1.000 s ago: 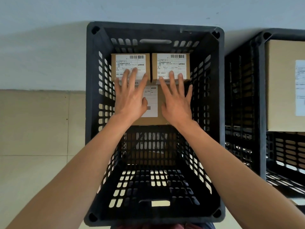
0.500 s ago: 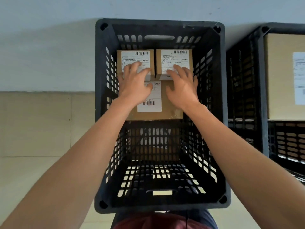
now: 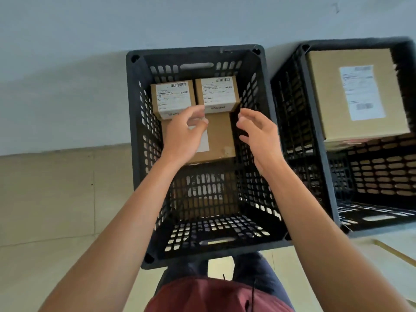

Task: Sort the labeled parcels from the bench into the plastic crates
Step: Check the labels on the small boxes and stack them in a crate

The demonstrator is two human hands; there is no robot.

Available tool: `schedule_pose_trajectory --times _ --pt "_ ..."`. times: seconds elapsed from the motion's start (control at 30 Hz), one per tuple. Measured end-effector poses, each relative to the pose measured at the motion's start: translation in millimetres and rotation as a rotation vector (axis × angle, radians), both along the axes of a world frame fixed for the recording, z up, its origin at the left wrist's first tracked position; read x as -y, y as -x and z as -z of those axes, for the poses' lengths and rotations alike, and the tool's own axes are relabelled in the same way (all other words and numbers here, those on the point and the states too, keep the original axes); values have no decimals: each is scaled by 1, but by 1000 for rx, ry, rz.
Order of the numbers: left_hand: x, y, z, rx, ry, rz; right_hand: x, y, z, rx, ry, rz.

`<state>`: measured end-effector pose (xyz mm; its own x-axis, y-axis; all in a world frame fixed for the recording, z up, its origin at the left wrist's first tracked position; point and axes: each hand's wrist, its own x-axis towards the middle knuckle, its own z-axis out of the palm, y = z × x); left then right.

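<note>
A black slotted plastic crate [image 3: 135, 140] stands against the wall. At its far end two small labeled cardboard parcels, left [image 3: 172, 97] and right [image 3: 216, 93], sit side by side on a larger labeled parcel [image 3: 219, 136]. My left hand [image 3: 183, 134] hovers over the larger parcel with loosely curled fingers and holds nothing. My right hand [image 3: 256, 131] hangs just right of the parcels, fingers also loosely curled and empty. Neither hand touches a parcel.
A second black crate [image 3: 319, 136] stands to the right and holds a large labeled cardboard box [image 3: 358, 91]. Beige floor tiles [image 3: 56, 199] lie to the left, with a grey wall [image 3: 67, 64] behind. My legs and red shirt show below the crate.
Both hands have lifted off the two small parcels and drawn back toward me, fingers curling loosely. The parcels stay in place. The view has shifted, showing more of the right crate.
</note>
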<state>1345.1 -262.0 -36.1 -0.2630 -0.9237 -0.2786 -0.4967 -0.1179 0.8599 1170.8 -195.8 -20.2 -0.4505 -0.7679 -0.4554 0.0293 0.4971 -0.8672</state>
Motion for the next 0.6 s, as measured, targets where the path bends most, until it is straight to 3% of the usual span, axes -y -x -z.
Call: schedule_pose_trajectory --times 0.37,0.6 --pt "-77 78 -81 -52 79 126 -113 80 -69 145 119 123" --pt "-168 177 -113 -138 97 259 -217 165 -98 85 198 216"
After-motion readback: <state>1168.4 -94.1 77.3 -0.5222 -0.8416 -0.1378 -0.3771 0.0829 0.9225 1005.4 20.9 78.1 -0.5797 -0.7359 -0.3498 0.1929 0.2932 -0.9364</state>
